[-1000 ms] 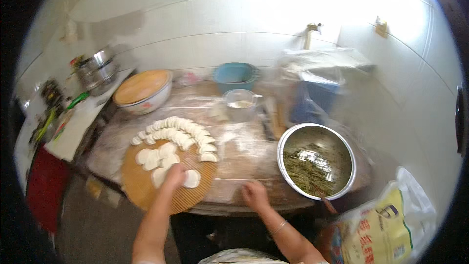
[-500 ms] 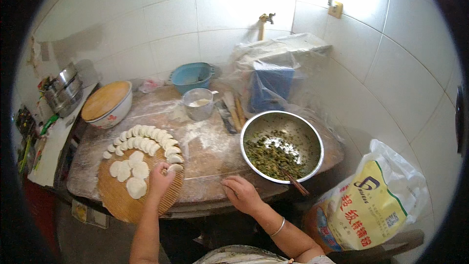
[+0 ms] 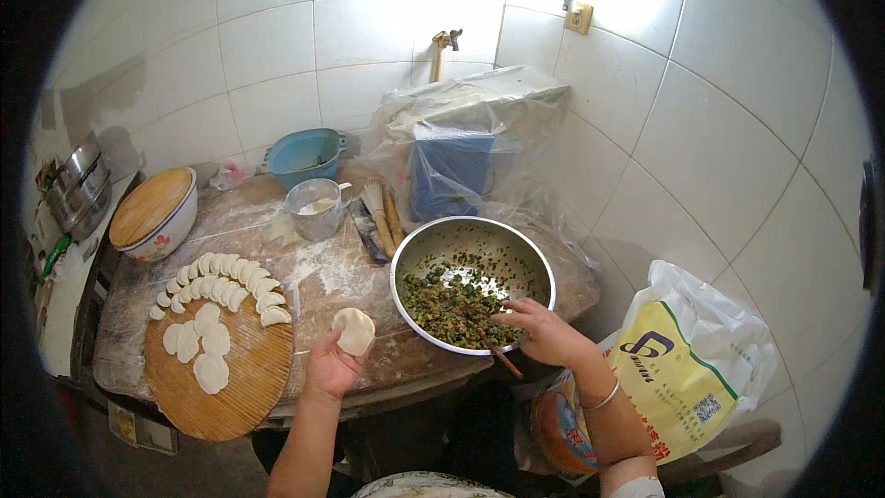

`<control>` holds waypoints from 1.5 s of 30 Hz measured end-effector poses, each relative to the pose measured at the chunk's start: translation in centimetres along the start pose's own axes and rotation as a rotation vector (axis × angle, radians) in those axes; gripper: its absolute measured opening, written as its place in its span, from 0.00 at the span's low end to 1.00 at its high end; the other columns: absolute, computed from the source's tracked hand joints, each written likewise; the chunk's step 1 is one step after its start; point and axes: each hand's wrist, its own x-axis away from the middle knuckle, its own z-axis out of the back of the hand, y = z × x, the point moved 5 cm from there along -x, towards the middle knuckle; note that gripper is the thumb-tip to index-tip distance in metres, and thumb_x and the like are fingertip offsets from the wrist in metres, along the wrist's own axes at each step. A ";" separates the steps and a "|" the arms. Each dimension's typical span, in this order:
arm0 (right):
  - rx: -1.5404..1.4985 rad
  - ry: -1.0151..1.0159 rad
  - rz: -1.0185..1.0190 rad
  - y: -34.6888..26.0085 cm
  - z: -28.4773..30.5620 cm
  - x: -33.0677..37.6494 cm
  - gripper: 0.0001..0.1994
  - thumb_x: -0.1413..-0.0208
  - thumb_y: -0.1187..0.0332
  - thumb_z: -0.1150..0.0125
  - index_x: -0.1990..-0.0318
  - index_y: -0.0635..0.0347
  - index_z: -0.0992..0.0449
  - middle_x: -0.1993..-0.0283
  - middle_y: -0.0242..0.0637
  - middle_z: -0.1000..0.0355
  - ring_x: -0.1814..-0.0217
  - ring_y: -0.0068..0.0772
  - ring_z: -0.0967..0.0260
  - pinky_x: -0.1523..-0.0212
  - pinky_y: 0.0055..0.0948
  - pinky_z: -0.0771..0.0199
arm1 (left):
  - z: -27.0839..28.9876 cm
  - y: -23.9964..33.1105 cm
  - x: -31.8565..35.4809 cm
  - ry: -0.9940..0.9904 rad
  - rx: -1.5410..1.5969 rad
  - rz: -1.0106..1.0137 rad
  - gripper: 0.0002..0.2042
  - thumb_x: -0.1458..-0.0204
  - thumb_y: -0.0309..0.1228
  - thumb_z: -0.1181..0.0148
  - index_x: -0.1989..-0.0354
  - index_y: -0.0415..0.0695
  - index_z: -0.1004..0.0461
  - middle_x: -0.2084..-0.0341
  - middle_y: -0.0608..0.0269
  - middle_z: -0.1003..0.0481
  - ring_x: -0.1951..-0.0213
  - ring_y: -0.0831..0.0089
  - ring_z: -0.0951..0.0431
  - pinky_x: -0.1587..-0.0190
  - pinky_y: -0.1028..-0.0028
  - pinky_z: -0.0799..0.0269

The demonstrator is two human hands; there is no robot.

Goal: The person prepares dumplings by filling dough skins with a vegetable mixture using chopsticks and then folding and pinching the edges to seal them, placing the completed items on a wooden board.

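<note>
Left hand (image 3: 330, 367): mine, palm up, cradling 1 round dough wrapper (image 3: 354, 330) on my fingers, above the floured table (image 3: 323, 281).
Right hand (image 3: 544, 330): mine, closed around chopsticks (image 3: 489, 350) at the steel bowl (image 3: 472, 283).
Bowl contents: chopped green filling (image 3: 450, 302).
Round wooden board (image 3: 224, 373): finished dumplings (image 3: 226, 281), flat wrappers (image 3: 198, 346).

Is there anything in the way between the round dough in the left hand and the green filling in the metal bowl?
Only the near rim of the metal bowl lies between the dough wrapper and the green filling.
</note>
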 end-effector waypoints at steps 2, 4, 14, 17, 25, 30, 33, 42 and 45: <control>0.000 -0.142 -0.180 -0.3 -0.4 0.6 0.32 0.62 0.78 0.46 0.42 0.56 0.36 0.41 0.54 0.41 0.40 0.54 0.44 0.39 0.41 0.42 | -1.7 -1.2 0.3 -0.078 -0.033 -0.010 0.18 0.46 0.30 0.49 0.47 0.38 0.37 0.50 0.50 0.31 0.48 0.56 0.29 0.50 0.60 0.26; 0.139 -0.082 -0.290 -0.4 0.7 1.1 0.33 0.61 0.73 0.43 0.40 0.55 0.39 0.40 0.54 0.42 0.39 0.55 0.44 0.40 0.41 0.41 | -1.7 -1.4 0.1 -0.074 -0.067 -0.037 0.18 0.46 0.30 0.49 0.48 0.37 0.36 0.49 0.49 0.32 0.47 0.55 0.30 0.50 0.60 0.26; 0.143 -0.150 -0.468 2.1 2.2 3.9 0.30 0.57 0.70 0.40 0.42 0.57 0.38 0.57 0.51 0.28 0.55 0.51 0.30 0.55 0.42 0.30 | -0.6 -4.8 -1.1 0.090 -0.173 0.117 0.14 0.45 0.28 0.49 0.52 0.37 0.34 0.57 0.49 0.27 0.56 0.56 0.24 0.58 0.62 0.22; 0.197 -0.002 -0.412 2.5 1.7 4.3 0.20 0.57 0.75 0.45 0.52 0.61 0.28 0.65 0.51 0.27 0.60 0.51 0.29 0.58 0.41 0.29 | 0.8 -4.7 -0.9 0.247 -0.221 0.124 0.11 0.47 0.27 0.46 0.56 0.42 0.34 0.62 0.55 0.27 0.60 0.60 0.23 0.66 0.63 0.23; 0.011 0.011 -0.082 -2.4 4.3 2.9 0.16 0.58 0.75 0.41 0.57 0.61 0.24 0.61 0.46 0.27 0.59 0.45 0.30 0.58 0.35 0.29 | 2.4 -3.1 -0.2 0.429 -0.332 -0.002 0.08 0.47 0.27 0.45 0.58 0.45 0.34 0.70 0.60 0.28 0.69 0.67 0.25 0.73 0.70 0.26; 0.071 0.044 0.072 -1.8 1.1 1.5 0.26 0.56 0.66 0.35 0.45 0.53 0.32 0.45 0.50 0.38 0.45 0.49 0.38 0.50 0.38 0.33 | 3.9 -3.0 -0.5 0.342 -0.287 0.014 0.09 0.46 0.27 0.47 0.57 0.41 0.34 0.67 0.56 0.27 0.67 0.66 0.24 0.71 0.69 0.25; 0.262 0.130 0.208 -3.3 -0.5 1.2 0.22 0.53 0.63 0.35 0.49 0.51 0.28 0.48 0.52 0.36 0.46 0.48 0.37 0.53 0.38 0.33 | 4.6 -2.3 -0.4 0.356 -0.228 -0.017 0.10 0.45 0.27 0.49 0.56 0.38 0.35 0.63 0.51 0.27 0.62 0.60 0.24 0.65 0.66 0.24; -0.735 0.555 -0.317 3.4 -1.1 0.4 0.11 0.40 0.68 0.49 0.62 0.68 0.27 0.68 0.35 0.27 0.66 0.21 0.30 0.68 0.24 0.30 | 3.6 -2.9 -0.3 0.356 -0.192 -0.056 0.12 0.44 0.26 0.52 0.53 0.36 0.36 0.57 0.48 0.28 0.55 0.55 0.25 0.57 0.62 0.23; -0.867 0.639 -0.307 5.2 -0.9 -0.9 0.11 0.40 0.67 0.49 0.63 0.69 0.27 0.68 0.35 0.27 0.65 0.23 0.29 0.66 0.24 0.27 | 3.7 -2.7 -0.3 0.362 -0.210 -0.028 0.11 0.44 0.27 0.51 0.54 0.36 0.34 0.59 0.49 0.27 0.57 0.58 0.24 0.59 0.65 0.22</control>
